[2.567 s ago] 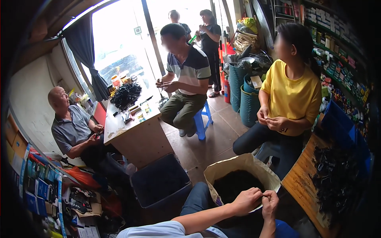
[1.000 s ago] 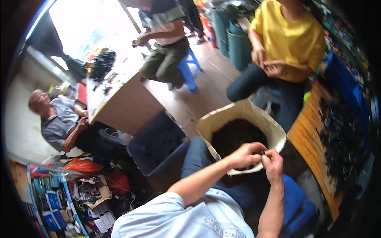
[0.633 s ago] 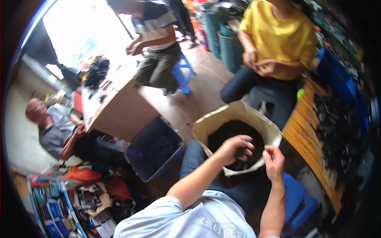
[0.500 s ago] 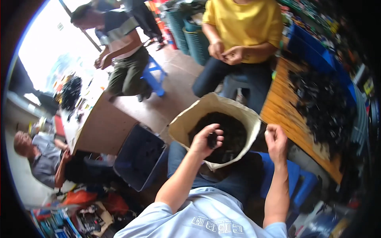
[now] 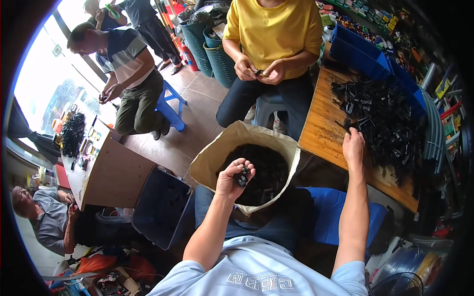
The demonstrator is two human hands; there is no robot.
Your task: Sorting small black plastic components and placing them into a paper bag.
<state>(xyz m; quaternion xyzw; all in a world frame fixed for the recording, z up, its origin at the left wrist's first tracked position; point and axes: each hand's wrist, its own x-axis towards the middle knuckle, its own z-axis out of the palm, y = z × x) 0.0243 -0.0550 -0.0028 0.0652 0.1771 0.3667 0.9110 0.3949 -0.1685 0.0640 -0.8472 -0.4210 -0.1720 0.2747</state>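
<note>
Over an open pale sack (image 5: 207, 163), my left hand (image 5: 232, 178) is curled around a few small black plastic parts (image 5: 241, 176). Many dark parts (image 5: 264, 170) lie inside the sack, which stands between my knees. My right hand (image 5: 353, 148) reaches to the near-left edge of a heap of black plastic parts (image 5: 380, 116) on the wooden table (image 5: 316, 123). Its fingertips are at a small black part (image 5: 347, 127) at the heap's edge and look pinched on it.
Across from me sits a person in yellow (image 5: 271, 29), handling a small black piece. A dark blue bin (image 5: 163, 207) stands left of the sack. Blue trays (image 5: 358, 49) back the heap; a blue stool (image 5: 340, 214) is by my right side. Two others sit at a left table (image 5: 113, 172).
My right hand has moved from beside the sack's right rim forward to the heap on the table. My left hand stays over the sack, its palm turned more upward with the parts showing.
</note>
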